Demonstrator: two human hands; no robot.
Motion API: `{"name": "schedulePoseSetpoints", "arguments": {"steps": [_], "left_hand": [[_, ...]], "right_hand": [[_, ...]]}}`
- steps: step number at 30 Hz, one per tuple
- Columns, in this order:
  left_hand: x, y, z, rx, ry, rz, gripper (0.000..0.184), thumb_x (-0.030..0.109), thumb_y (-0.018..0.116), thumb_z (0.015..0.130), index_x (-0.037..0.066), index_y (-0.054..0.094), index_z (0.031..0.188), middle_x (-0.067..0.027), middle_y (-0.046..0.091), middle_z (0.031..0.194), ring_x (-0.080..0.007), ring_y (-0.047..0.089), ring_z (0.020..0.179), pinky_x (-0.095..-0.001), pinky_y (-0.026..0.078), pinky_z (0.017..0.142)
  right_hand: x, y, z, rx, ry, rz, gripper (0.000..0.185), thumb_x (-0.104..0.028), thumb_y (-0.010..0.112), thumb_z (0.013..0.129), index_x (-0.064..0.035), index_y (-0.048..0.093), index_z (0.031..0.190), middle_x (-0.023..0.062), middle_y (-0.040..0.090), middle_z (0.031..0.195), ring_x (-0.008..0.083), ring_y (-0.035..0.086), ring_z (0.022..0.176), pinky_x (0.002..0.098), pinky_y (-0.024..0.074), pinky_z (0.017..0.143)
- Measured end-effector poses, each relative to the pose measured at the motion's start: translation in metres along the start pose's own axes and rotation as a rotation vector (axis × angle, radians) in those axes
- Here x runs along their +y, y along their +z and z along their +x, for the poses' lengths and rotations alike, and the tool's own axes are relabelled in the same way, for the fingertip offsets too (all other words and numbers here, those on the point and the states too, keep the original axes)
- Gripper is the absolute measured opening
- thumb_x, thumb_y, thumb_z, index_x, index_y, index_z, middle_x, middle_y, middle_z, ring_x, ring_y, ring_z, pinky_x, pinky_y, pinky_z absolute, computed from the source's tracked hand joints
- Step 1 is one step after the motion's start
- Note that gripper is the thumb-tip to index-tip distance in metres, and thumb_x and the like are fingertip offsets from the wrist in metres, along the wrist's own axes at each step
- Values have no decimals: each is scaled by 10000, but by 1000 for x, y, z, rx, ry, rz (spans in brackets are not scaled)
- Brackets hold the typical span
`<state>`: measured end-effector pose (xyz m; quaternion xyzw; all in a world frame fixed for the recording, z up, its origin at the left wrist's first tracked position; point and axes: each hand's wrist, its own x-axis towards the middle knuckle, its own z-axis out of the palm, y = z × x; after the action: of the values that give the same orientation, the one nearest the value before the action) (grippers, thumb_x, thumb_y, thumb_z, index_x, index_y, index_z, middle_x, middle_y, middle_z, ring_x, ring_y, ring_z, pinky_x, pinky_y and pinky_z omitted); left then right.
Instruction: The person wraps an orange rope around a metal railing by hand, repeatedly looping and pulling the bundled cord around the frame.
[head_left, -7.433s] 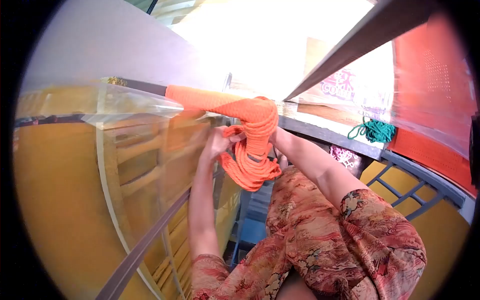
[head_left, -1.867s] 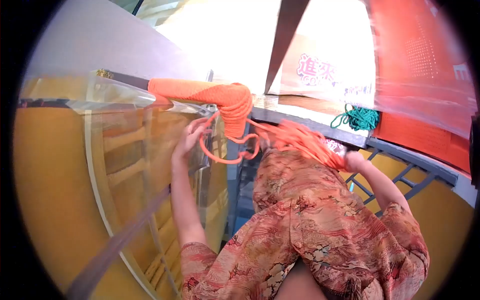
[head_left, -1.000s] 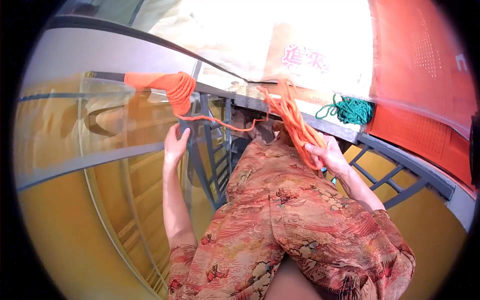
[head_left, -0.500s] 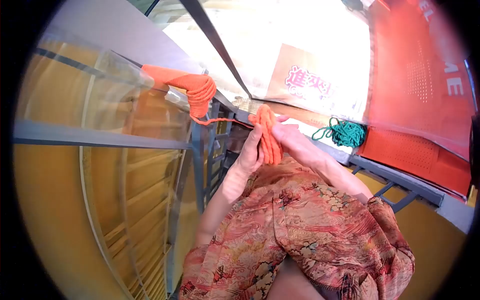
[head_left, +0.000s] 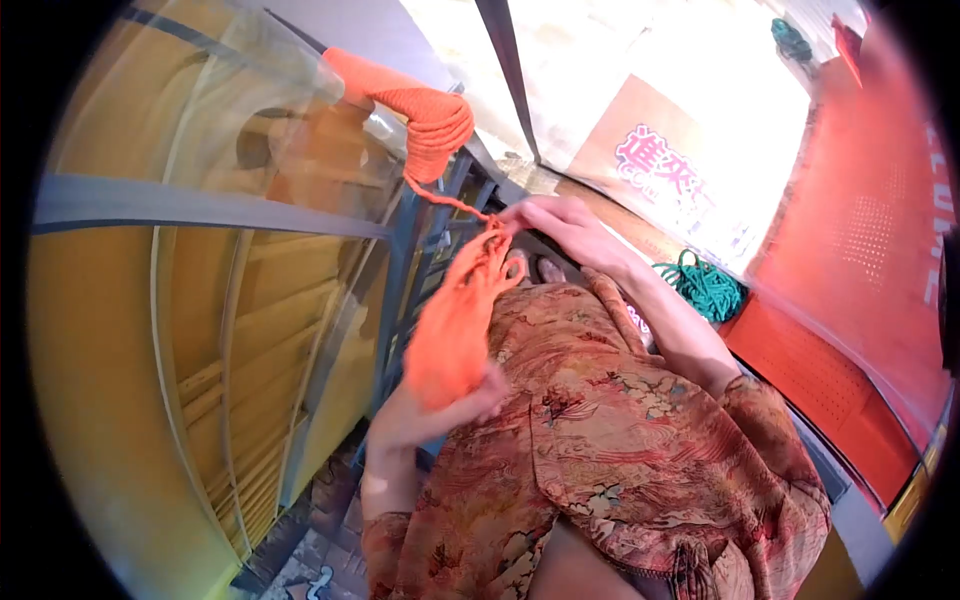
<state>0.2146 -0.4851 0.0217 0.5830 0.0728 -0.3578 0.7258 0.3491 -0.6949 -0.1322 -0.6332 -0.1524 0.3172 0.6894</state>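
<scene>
A bundle of thick orange cord [head_left: 450, 330] hangs in front of my lap, its lower end blurred by motion. My left hand [head_left: 430, 415] holds that lower end, the palm behind it and the thumb in front. At the top, the fingers of my right hand [head_left: 560, 225] are bent around the cord where several loops meet. From there a single strand runs up to the left, to a cord-wrapped bar [head_left: 435, 120] covered in tight orange turns. Part of my right fingertips is hidden behind the cord.
A heap of green cord [head_left: 705, 287] lies to the right of my right forearm. Grey metal rails [head_left: 210, 205] and clear sheeting stand on the left. A sign with pink characters [head_left: 665, 165] is ahead, and a red panel [head_left: 850, 240] stands on the right.
My hands have moved apart. The left hand has come down and left with the orange bundle, which is now stretched long, while the right hand stays near the strand. The view has turned slightly.
</scene>
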Motion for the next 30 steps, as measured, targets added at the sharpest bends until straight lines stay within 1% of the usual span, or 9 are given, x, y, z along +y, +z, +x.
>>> {"name": "schedulePoseSetpoints", "arguments": {"steps": [6,9,12,14,19,23,25,26,30], "left_hand": [[37,-12,-102,-116,1031,408,331,391,681,794,71,600,765,-75,652,860,-236,581,767,-341,462,681],[55,32,-177,333,1128,445,285,426,543,870,147,541,812,-72,621,930,-233,556,958,-343,437,781],[72,36,-313,1865,546,1221,738,532,581,801,-105,497,1164,-309,458,1260,-432,440,1194,-445,374,1024],[114,69,-229,2151,309,1606,679,456,549,834,-111,492,1203,-309,457,1277,-393,436,1229,-477,413,979],[132,60,-238,1664,1317,445,423,225,386,935,-87,496,1199,-261,352,1400,-385,245,1359,-485,234,1128],[112,39,-316,1751,1323,420,371,143,332,937,-106,477,1170,-251,434,1315,-364,343,1304,-490,314,1090],[97,33,-360,611,1291,-323,222,96,351,929,-67,493,979,-138,561,966,-201,565,967,-337,510,814],[91,36,-399,996,1424,-530,118,51,369,921,35,426,819,-23,445,712,-98,493,616,-232,442,499],[43,13,-409,760,1209,-904,128,58,399,926,60,392,798,-30,433,677,-89,451,502,-224,391,394]], "right_hand": [[86,47,69,-334,201,251,486,-359,374,996,46,551,1199,137,612,1167,210,560,1107,307,402,982],[102,85,72,-414,206,211,384,-272,379,996,22,606,1093,80,645,1068,177,594,1008,305,434,924],[125,127,65,-405,420,423,388,-276,378,980,23,624,974,84,656,977,184,623,922,305,452,898],[132,162,44,-514,330,352,521,-433,388,966,7,653,874,88,649,824,195,626,847,315,462,834],[128,164,9,-1032,243,-585,757,-637,312,910,-27,663,630,138,606,645,249,604,721,380,447,727],[167,73,10,-791,494,-615,790,-689,334,871,8,667,704,161,609,656,288,622,738,397,462,722],[168,15,12,-747,524,-809,794,-705,361,850,12,684,748,177,651,738,284,625,751,377,471,719],[183,-15,10,-725,497,-816,797,-708,363,847,14,681,739,183,645,724,277,625,742,377,473,696],[151,-75,-3,-642,383,-1032,705,-596,445,884,39,649,654,162,611,583,240,609,587,363,476,613]]}}
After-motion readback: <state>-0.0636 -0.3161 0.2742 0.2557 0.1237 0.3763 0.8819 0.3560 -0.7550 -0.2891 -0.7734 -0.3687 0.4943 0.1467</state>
